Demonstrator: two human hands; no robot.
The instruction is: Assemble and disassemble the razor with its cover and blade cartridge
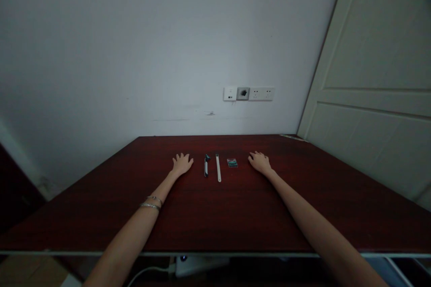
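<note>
My left hand [182, 164] lies flat on the dark red table with its fingers spread, holding nothing. Just right of it is a razor [206, 166] with a dark head and a grey-and-black handle. Beside the razor lies a thin white stick [218, 169] with a dark upper tip; its exact kind is unclear. Further right sits a small clear pack [232, 163] with something green inside, too small to make out. My right hand [259, 162] rests palm down to the right of the pack, fingers stretched out and empty, touching only the table.
The table [215, 224] meets a white wall with a row of sockets [261, 94]. At the right stands a pale panelled door [373, 98]. Under the front edge, a white box-like object [198, 266] and a cable [148, 270] show in shadow.
</note>
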